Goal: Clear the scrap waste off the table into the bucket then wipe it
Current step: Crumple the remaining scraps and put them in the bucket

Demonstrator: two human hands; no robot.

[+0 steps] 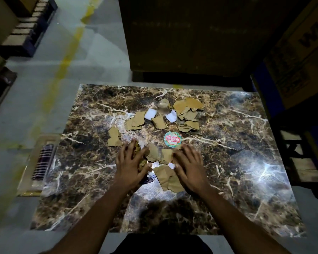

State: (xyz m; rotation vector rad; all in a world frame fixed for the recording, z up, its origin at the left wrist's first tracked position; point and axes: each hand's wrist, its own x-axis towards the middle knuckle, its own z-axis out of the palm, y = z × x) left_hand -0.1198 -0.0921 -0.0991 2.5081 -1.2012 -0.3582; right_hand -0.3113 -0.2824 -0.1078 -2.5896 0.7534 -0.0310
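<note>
Marbled brown stone is making up the table (237,162), the largest thing here, and everything below is placed against its top. Torn brown cardboard scraps (186,110) are lying scattered across its middle and far middle, with small white paper bits (150,114) among them. A round printed lid (173,139) is sitting near the table's centre, just beyond the hands. The left hand (131,164) and right hand (188,165) are resting on the near-centre scraps, fingers spread and fairly straight, pressing a small heap between them rather than gripping it.
</note>
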